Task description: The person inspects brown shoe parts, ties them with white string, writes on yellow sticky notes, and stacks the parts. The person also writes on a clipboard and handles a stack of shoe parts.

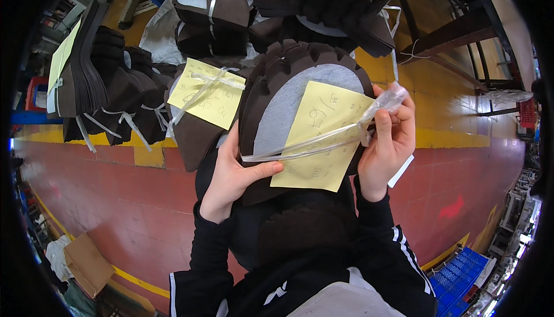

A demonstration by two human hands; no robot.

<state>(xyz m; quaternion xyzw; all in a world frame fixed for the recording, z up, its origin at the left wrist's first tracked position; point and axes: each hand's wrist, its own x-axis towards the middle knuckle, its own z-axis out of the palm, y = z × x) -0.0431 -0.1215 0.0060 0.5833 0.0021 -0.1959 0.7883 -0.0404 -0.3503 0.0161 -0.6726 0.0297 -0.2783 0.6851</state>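
In front of me is a thick bundle of dark brown cut pieces (280,109), scalloped along its far edge, with a light grey rounded piece on top. My left hand (234,172) grips its near left side, thumb lying over the top and fingers mostly hidden beneath. A yellow handwritten paper slip (317,112) rests on the bundle under a white plastic strap (314,148). Gathered at the slip's right edge, the strap's crumpled end sits between the thumb and fingers of my right hand (392,144).
Just left lies another strapped bundle with a yellow slip (222,103). More brown bundles (104,86) are stacked at the far left, and others (216,17) at the back. A brown metal frame (456,34) stands far right. Blue crates (459,279) are lower right, a cardboard box (88,265) lower left.
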